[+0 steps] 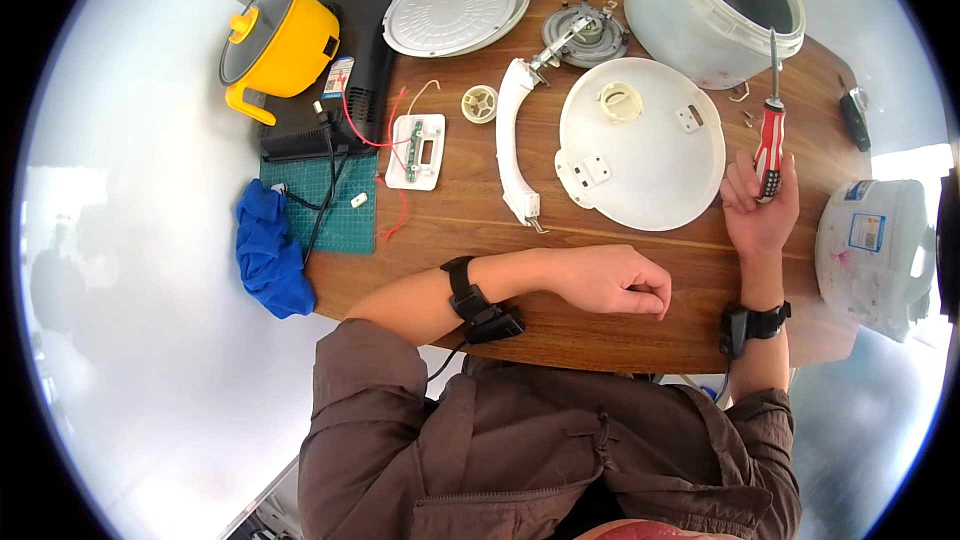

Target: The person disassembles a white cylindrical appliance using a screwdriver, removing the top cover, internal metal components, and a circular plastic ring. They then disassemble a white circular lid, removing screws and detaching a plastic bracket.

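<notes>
My right hand (758, 208) grips a screwdriver (770, 145) with a red, white and black handle; its metal shaft points up and away from me. Bent across the near edge of the table, my left arm ends in my left hand (615, 280), curled in a loose fist with nothing showing in it. Beyond that hand lies a round white plastic cover (645, 165), with a cream ring (620, 102) on it. A curved white handle (512, 135) with a metal bracket (562, 47) at its far end lies left of the cover.
At the back stand a white pot body (690, 55), a metal heating plate (590, 40) and an oval lid (455, 8). Leftward are a wired panel (415, 152), green mat (350, 230), blue cloth (268, 250) and yellow pot (290, 45). A white appliance (868, 260) stands at right.
</notes>
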